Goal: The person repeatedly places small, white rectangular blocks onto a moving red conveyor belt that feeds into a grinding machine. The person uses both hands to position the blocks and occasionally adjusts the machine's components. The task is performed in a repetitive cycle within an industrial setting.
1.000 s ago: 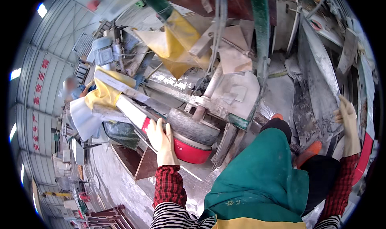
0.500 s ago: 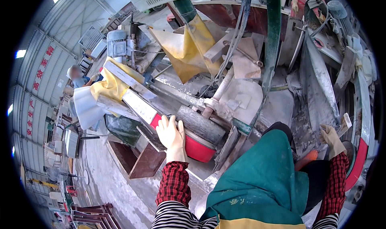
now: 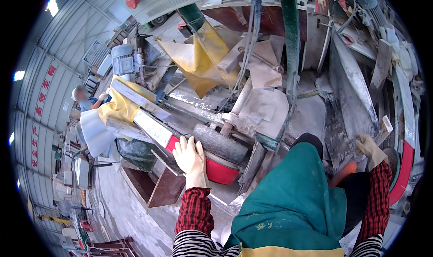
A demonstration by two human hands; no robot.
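My left hand (image 3: 190,160), in a pale rubber glove, lies flat with fingers stretched on a long curved red-and-white strip (image 3: 220,170). A thick grey wheel (image 3: 218,145) on a rusty shaft stands just beyond its fingertips. Far over to the right, my gloved right hand (image 3: 370,151) has its fingers curled, next to a pale wood stick (image 3: 384,127) and the lower edge of a large grey sheet (image 3: 354,83). What those fingers hold, if anything, is hidden. A green apron (image 3: 282,194) covers my lap.
Yellow sheeting (image 3: 200,60) hangs beyond the wheel, beside a green post (image 3: 291,45). A brown open box (image 3: 164,187) stands left of my left hand. Another red-and-white strip (image 3: 403,173) curves along the right. One co-worker (image 3: 85,99) is at far left; another's gloved hand (image 3: 321,0) shows at top right.
The whole view has shifted slightly left and tilted. My left hand stays flat on the strip, and my right hand keeps nearly the same place. The co-worker's arm at far left has moved.
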